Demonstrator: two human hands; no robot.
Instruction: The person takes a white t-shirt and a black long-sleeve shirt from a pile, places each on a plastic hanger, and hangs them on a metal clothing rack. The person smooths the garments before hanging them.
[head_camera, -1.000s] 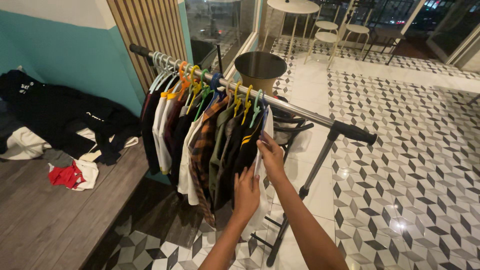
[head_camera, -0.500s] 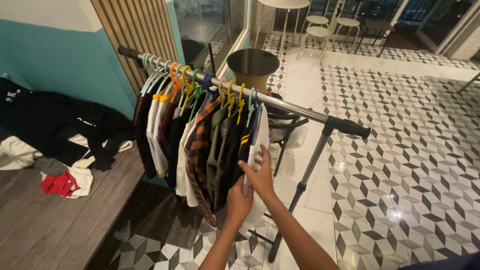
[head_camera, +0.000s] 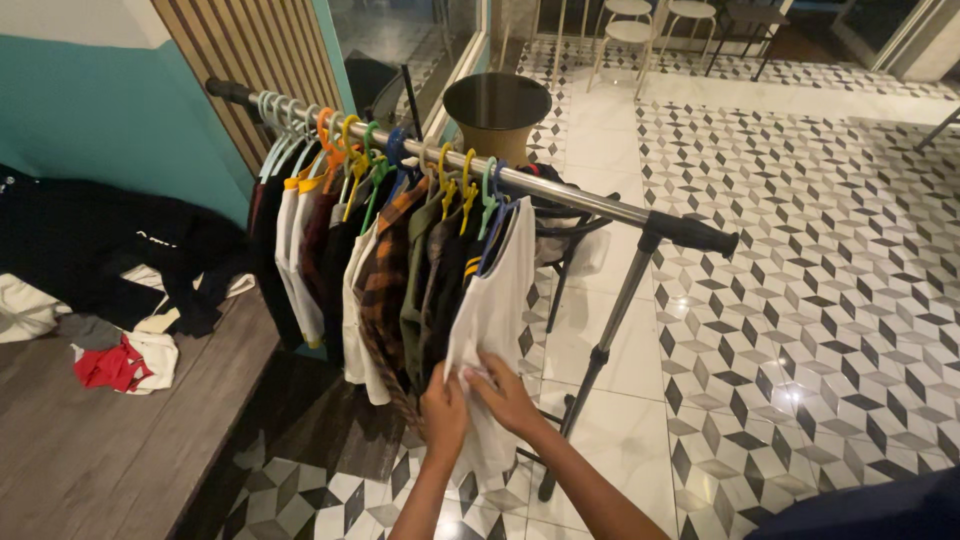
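A metal clothes rail (head_camera: 600, 205) carries several garments on coloured hangers. The last one on the right is a white sleeveless shirt (head_camera: 497, 300). My left hand (head_camera: 443, 410) and my right hand (head_camera: 507, 392) both pinch the lower part of this white shirt, close together, near the hem. Beside it to the left hang a plaid shirt (head_camera: 383, 290), dark tops and other white tops.
A wooden platform (head_camera: 110, 440) at the left holds a heap of black, white and red clothes (head_camera: 110, 290). A round dark stool (head_camera: 497, 105) stands behind the rail. The rail's stand (head_camera: 590, 370) rests on patterned floor tiles. White stools stand far back.
My hands have dropped from the upper part of the white shirt near the rail to its lower part. The view has moved closer and the shirt now hangs spread out.
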